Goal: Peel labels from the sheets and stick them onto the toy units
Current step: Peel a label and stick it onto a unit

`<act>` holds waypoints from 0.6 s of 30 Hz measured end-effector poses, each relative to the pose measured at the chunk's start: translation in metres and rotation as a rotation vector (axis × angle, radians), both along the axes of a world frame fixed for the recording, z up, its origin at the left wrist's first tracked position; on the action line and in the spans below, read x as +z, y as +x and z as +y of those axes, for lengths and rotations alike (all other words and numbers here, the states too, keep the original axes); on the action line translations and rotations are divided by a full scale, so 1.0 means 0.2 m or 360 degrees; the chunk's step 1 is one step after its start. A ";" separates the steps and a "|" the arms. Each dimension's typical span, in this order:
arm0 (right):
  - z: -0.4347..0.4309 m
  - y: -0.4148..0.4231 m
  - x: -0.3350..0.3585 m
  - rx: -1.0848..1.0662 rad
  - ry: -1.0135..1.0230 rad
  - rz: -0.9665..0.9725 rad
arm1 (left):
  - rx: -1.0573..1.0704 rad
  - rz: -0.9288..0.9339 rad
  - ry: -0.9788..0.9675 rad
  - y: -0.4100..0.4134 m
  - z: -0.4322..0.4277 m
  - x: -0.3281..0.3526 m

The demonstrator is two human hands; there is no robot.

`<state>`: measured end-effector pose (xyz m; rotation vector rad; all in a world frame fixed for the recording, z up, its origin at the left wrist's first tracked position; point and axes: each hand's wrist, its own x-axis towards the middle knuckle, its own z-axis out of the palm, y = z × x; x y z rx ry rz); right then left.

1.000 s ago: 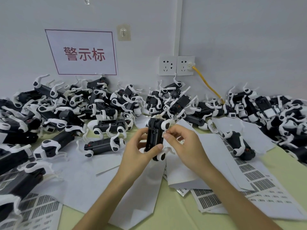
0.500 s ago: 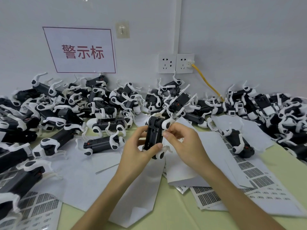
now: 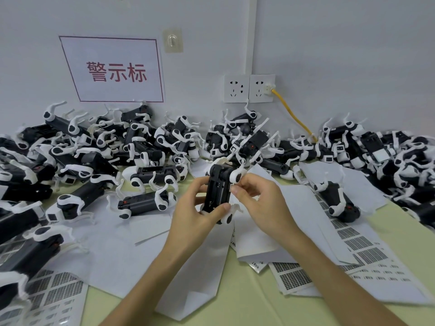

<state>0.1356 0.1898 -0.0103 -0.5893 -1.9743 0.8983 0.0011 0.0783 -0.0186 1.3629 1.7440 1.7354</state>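
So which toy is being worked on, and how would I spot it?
Find the twin wall sockets, then drop down past the heap of toys. The toy unit stands upright, gripped by the left hand, the right hand pinching its edge; it alone is off the table.

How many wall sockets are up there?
2, side by side: the left socket is free, the right socket holds a plug with a yellow cable. The toy pile may hide more.

The toy unit (image 3: 217,191) in the left hand (image 3: 193,222) is black with white legs. Right of the right hand (image 3: 263,208), white sheets (image 3: 367,255) carry dark grid patterns.
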 end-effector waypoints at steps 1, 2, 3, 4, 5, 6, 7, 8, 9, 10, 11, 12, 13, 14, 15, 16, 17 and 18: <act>0.00 0.00 0.00 -0.0012 -0.0010 0.0001 | 0.0015 0.0020 -0.0006 0.00 0.00 -0.01; 0.00 0.00 0.00 -0.0023 -0.0029 0.0010 | 0.0032 0.0044 -0.0018 0.00 0.00 -0.01; 0.00 0.00 0.00 -0.0035 -0.0064 0.0032 | 0.0047 0.0066 -0.0033 0.00 -0.01 -0.01; 0.00 0.00 0.00 -0.0053 -0.0115 0.0062 | 0.0053 0.0078 -0.0042 -0.01 0.00 -0.01; 0.00 0.00 0.00 -0.0076 -0.0175 0.0083 | 0.0045 0.0066 -0.0041 -0.01 0.00 -0.01; 0.01 0.01 -0.01 -0.0093 -0.0230 0.0087 | 0.0024 0.0030 -0.0031 -0.01 0.00 -0.01; 0.01 0.01 -0.01 -0.0086 -0.0283 0.0073 | -0.0003 -0.0017 -0.0015 -0.01 0.00 -0.01; 0.01 0.01 0.00 -0.0051 -0.0340 0.0067 | -0.0026 -0.0059 -0.0006 -0.01 0.01 0.00; 0.01 0.01 0.00 0.0001 -0.0384 0.0082 | -0.0040 -0.0099 -0.0004 -0.01 0.01 0.00; 0.01 0.00 0.00 0.0053 -0.0414 0.0119 | -0.0050 -0.0145 -0.0003 0.00 0.02 0.00; 0.00 -0.01 0.00 0.0089 -0.0430 0.0168 | -0.0066 -0.0192 0.0005 0.00 0.02 0.00; -0.01 -0.01 0.00 0.0114 -0.0437 0.0209 | -0.0090 -0.0233 0.0022 0.01 0.02 0.00; -0.01 -0.02 0.00 0.0130 -0.0438 0.0238 | -0.0116 -0.0263 0.0040 0.02 0.02 0.00; -0.02 -0.02 0.00 0.0136 -0.0438 0.0261 | -0.0141 -0.0279 0.0059 0.02 0.02 0.00; -0.03 -0.03 0.00 0.0128 -0.0448 0.0296 | -0.0163 -0.0279 0.0079 0.03 0.02 -0.01; -0.03 -0.03 -0.01 0.0113 -0.0484 0.0344 | -0.0185 -0.0265 0.0095 0.04 0.02 -0.01; -0.04 -0.03 -0.01 0.0110 -0.0556 0.0402 | -0.0206 -0.0248 0.0100 0.04 0.02 -0.02; -0.04 -0.03 -0.01 0.0127 -0.0663 0.0464 | -0.0223 -0.0232 0.0096 0.04 0.03 -0.02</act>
